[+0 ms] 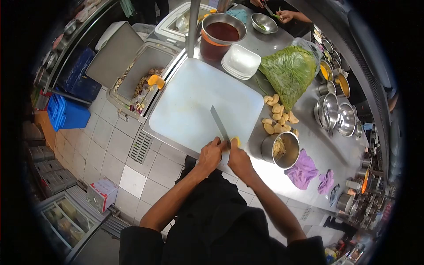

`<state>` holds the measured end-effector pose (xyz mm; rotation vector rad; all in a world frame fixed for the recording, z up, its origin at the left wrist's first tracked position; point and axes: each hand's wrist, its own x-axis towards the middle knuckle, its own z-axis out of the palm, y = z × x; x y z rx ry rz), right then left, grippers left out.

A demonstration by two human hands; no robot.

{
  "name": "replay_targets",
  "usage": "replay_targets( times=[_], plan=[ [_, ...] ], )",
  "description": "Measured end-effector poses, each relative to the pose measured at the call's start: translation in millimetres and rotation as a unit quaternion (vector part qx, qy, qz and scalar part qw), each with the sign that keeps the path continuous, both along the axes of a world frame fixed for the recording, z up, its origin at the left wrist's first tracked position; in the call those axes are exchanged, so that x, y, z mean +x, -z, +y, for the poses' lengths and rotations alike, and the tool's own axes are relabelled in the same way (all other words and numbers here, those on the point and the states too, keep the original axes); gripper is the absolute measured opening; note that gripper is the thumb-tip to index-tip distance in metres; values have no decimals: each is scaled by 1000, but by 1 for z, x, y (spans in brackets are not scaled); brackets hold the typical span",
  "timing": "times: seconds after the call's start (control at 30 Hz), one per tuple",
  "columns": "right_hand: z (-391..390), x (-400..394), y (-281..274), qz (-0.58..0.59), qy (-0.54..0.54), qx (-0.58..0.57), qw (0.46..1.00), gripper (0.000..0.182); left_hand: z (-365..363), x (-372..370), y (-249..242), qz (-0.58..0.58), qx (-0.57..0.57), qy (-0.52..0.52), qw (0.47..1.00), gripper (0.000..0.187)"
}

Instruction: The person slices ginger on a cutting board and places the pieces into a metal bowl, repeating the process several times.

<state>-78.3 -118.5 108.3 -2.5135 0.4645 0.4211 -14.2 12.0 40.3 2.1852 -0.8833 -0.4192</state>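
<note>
Head view, lower centre of frame: left hand (211,154) closed around knife (220,126), right hand (238,159) pinching yellow piece (236,141) at near edge of cutting board (194,101). Best kept fingertips curled back (blade close), cut pieces (277,119) lying right.

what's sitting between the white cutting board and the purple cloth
In the head view, a round steel pot stands between the cutting board and the purple cloth, with cut yellow pieces lying on the counter just beyond it.
</note>
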Motion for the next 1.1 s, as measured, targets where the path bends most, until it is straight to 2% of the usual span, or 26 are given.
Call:
replay_targets(
  times=[0.07,0.17,0.33,0.43,0.47,0.57,0.67,0.8,0.97,1.03,1.1],
  plan=[
    [2,3,-30,47,17,21,999,36,-1,-4,4,-4,-3,-3,1000,32],
    [7,-7,14,22,62,34,997,35,3,-2,2,-1,-7,-8,1000,31],
    [6,1,-24,29,10,-1,1000,33,0,4,6,-11,-35,-25,999,29],
    [8,-4,11,-7,49,46,998,36,2,-2,6,-16,-47,-12,999,29],
    [4,-5,19,-31,19,21,999,36,1,-1,6,-12,-51,-19,998,29],
    [3,-1,-19,27,10,-3,1000,35,2,-4,8,-11,-52,-16,998,28],
    [9,-7,15,1,50,20,999,35,8,-2,9,-13,-64,-26,998,27],
    [7,-4,-5,-18,34,22,999,35,5,-1,10,-15,-75,-25,997,25],
    [9,-8,22,-37,35,18,999,32,7,1,1,19,-77,-20,997,28],
    [12,-13,1,-40,40,16,998,33,10,-7,1,25,-54,10,998,28],
    [9,-4,-19,23,22,13,999,35,6,-2,4,8,-62,-31,998,29]
  ],
)
